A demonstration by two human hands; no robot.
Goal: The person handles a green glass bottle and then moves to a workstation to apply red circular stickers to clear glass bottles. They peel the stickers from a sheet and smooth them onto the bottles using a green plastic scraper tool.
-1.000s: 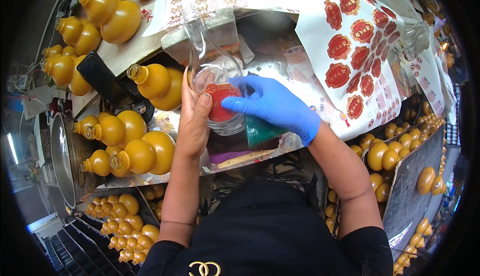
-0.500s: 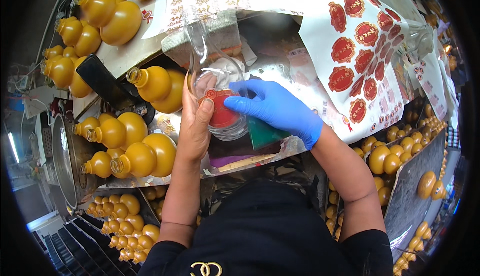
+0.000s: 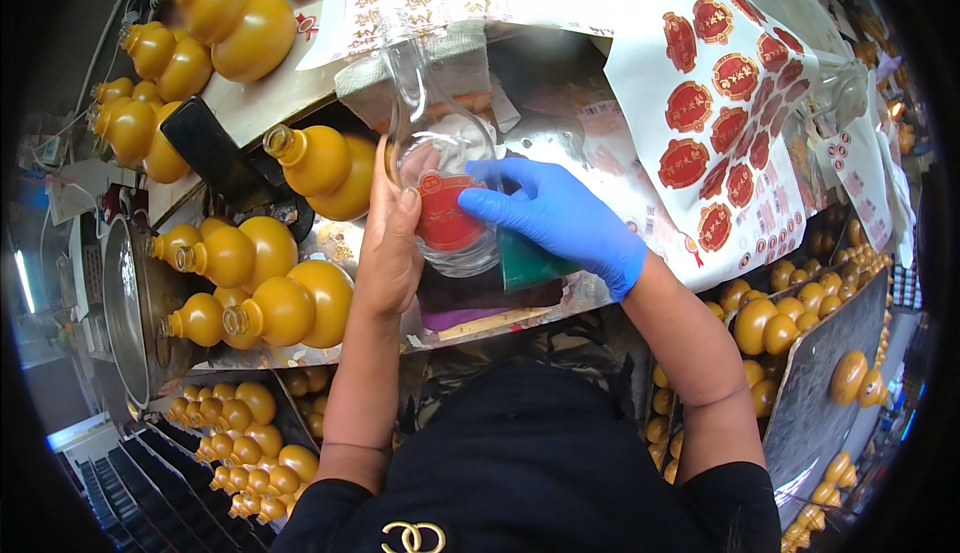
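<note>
A clear, gourd-shaped glass bottle (image 3: 474,261) lies tilted between my hands, its neck pointing away from me. On its near bulb is a red label (image 3: 447,215) with a small round piece at the top. My bare left hand (image 3: 393,238) grips the bottle's left side, thumb beside the label's upper left edge. My right hand (image 3: 555,215), in a blue glove, holds the right side, with thumb and fingers at the label's right edge. Under the gloved palm a flat green piece (image 3: 528,261) sticks out; whether the hidden fingers hold it, I cannot tell.
Yellow gourd-shaped bottles (image 3: 285,310) stand in groups at the left. A dark phone-like slab (image 3: 215,148) leans beside them. A sheet of red labels (image 3: 688,108) hangs over the right of the table. Racks of yellow bottles (image 3: 755,326) flank me below, beside a metal basin (image 3: 125,313).
My left thumb has shifted left, off the label's round top piece. The bottle has turned slightly. My right hand keeps nearly the same place on it.
</note>
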